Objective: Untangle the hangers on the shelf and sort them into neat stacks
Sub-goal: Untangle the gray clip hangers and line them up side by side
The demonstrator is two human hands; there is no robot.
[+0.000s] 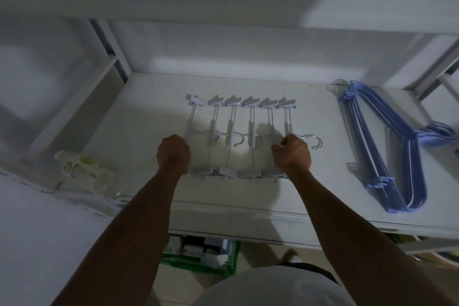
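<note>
Clip hangers [239, 136] lie in a row mid-shelf [139, 112]; the left hand [173, 154] is clenched at their left end, the right hand [293, 154] fisted, pinching a wire hook.

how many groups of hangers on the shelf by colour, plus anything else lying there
white clip hangers: 1 spread-out group, between the left hand and right hand
blue hangers: 1 stack
bottle: 1, lying on its side
total: 3

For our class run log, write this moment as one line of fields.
left hand: closed at left end of white clip hangers | right hand: closed at right end | blue hangers: stacked, right, untouched
</note>
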